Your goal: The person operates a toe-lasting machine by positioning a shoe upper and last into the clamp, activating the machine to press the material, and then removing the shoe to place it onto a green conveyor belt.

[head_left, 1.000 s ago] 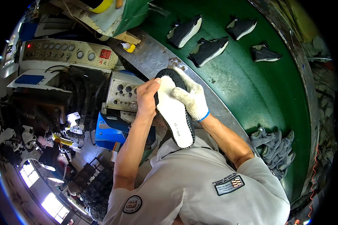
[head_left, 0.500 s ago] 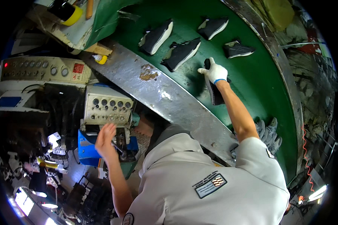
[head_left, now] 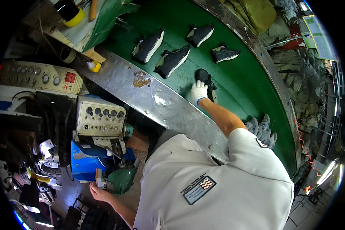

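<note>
My right hand (head_left: 199, 91), in a white knit glove with a blue cuff, is at the near left side of a black shoe (head_left: 203, 75) on the green conveyor belt (head_left: 237, 84). Its fingers are stretched toward the shoe and appear to touch its side. The shoe rests with its laces and upper showing. Bare, my left hand (head_left: 99, 193) is low at the left, by the lower end of a white and orange block (head_left: 99, 178) on the blue machine (head_left: 82, 161). Its fingertips are partly hidden, so any grip is unclear.
Several black shoes with white soles (head_left: 173, 61) lie farther up the belt; grey shoes (head_left: 263, 130) cluster at the right. A worn metal ledge (head_left: 161, 99) borders the belt. Knobbed control boxes (head_left: 101, 117) stand at the left. A red coiled cord (head_left: 304, 143) hangs beyond the belt.
The black shoe has turned from lying on its side to showing its upper, and my right hand has shifted left of it. My left hand has dropped from the control box to beside the block.
</note>
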Demonstrator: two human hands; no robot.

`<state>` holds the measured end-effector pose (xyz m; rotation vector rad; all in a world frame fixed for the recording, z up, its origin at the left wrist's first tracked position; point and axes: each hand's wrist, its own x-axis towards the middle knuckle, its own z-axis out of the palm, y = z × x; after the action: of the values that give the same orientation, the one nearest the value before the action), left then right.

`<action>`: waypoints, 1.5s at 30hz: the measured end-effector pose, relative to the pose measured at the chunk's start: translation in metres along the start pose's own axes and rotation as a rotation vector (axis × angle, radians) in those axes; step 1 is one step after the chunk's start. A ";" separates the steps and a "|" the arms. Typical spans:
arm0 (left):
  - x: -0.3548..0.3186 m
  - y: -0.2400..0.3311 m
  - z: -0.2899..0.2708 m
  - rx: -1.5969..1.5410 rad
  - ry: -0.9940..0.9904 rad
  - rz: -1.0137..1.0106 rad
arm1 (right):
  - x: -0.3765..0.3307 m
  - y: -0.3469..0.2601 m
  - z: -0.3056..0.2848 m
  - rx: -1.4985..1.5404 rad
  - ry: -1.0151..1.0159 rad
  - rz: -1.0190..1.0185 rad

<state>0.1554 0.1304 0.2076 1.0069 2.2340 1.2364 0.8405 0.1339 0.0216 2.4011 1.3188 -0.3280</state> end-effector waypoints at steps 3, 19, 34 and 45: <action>-0.004 -0.002 0.007 -0.164 -0.044 -0.201 | -0.049 -0.048 -0.025 0.187 -0.009 -0.069; -0.062 -0.206 0.054 -0.526 -0.271 -0.335 | -0.161 -0.116 -0.035 0.341 -0.210 -0.276; 0.033 -0.125 0.020 0.471 -0.530 0.063 | -0.147 -0.171 -0.094 0.357 -0.161 -0.486; 0.072 0.017 -0.065 0.506 -0.164 0.142 | -0.154 -0.260 -0.182 1.228 -0.227 -0.548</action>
<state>0.0733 0.1539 0.2565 1.4127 2.4272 0.6091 0.5425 0.2227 0.1883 2.5575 1.9757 -1.9758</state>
